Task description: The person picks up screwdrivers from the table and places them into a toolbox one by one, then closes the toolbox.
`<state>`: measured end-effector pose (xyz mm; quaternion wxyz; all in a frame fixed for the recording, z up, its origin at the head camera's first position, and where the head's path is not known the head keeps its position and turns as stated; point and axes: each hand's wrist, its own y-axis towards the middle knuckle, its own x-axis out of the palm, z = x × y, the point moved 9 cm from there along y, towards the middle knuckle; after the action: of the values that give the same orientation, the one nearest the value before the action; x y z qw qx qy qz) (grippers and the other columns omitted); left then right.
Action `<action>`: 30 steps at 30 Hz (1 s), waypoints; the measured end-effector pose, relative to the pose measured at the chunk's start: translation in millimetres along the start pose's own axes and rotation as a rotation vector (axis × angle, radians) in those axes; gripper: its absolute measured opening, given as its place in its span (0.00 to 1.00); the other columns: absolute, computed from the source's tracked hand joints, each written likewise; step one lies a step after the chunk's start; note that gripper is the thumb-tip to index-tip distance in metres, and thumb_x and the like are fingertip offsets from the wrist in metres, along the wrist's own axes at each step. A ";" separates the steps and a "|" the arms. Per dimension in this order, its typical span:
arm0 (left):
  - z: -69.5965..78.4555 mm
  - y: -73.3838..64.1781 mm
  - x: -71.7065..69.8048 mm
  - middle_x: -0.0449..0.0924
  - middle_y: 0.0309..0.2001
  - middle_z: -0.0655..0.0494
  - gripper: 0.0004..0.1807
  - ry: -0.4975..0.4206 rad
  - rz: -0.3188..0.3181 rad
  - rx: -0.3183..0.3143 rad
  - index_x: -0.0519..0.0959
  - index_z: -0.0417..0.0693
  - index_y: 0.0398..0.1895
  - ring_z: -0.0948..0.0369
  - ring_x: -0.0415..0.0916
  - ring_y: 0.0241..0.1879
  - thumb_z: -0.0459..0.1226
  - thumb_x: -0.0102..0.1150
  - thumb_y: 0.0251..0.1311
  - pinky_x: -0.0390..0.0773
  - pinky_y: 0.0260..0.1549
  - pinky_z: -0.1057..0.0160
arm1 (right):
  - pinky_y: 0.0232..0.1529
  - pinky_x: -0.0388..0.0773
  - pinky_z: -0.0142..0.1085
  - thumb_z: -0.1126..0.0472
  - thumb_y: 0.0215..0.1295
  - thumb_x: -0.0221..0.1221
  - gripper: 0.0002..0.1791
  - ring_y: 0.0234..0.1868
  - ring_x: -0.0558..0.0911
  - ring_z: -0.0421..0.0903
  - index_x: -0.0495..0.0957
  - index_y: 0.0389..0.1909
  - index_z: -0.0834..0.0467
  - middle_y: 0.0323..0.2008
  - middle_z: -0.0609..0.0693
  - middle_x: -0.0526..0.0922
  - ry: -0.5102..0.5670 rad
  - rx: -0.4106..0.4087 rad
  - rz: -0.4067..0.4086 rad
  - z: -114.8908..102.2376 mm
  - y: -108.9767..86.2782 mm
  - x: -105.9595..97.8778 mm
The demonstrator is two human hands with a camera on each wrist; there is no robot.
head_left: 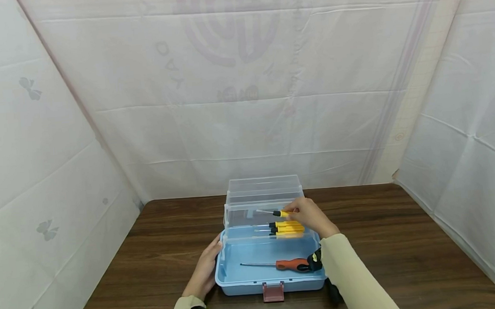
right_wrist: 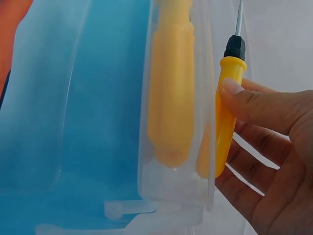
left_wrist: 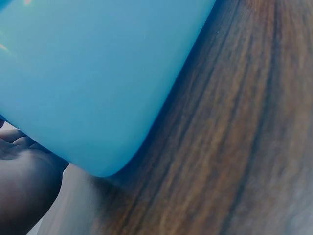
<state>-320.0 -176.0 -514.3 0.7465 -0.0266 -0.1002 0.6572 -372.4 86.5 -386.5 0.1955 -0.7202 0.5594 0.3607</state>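
A blue toolbox [head_left: 256, 289] with a clear lid [head_left: 264, 190] stands open on the table. My right hand [head_left: 310, 215] pinches a small yellow-handled screwdriver [right_wrist: 227, 112] between thumb and fingers, its black collar and metal shaft pointing left, above the clear tray [right_wrist: 205, 193]. Several other yellow screwdrivers [head_left: 290, 229] lie side by side in that tray. On the blue floor of the box rests a larger screwdriver [head_left: 290, 265] with an orange and black handle. Against the toolbox's left side, my left hand [head_left: 206, 268] rests with its fingers extended along the wall.
The dark wooden table [head_left: 165, 273] extends around the box on both sides. A pinkish latch [head_left: 273, 292] hangs at the box front. White sheeting [head_left: 254, 125] closes off the back and both sides.
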 end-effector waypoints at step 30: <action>0.0 -0.6 -1.0 0.42 0.77 0.41 0.35 0.004 0.002 0.000 0.47 0.45 0.76 0.42 0.39 0.75 0.50 0.39 0.73 0.49 0.70 0.40 | 0.45 0.82 0.40 0.72 0.60 0.61 0.11 0.35 0.77 0.43 0.86 0.42 0.60 0.41 0.52 0.85 -0.014 -0.005 0.016 -1.9 3.0 13.3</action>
<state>-319.5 -177.0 -514.3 0.7462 -0.0280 -0.0988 0.6578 -373.1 75.5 -394.7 0.1950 -0.7135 0.5630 0.3688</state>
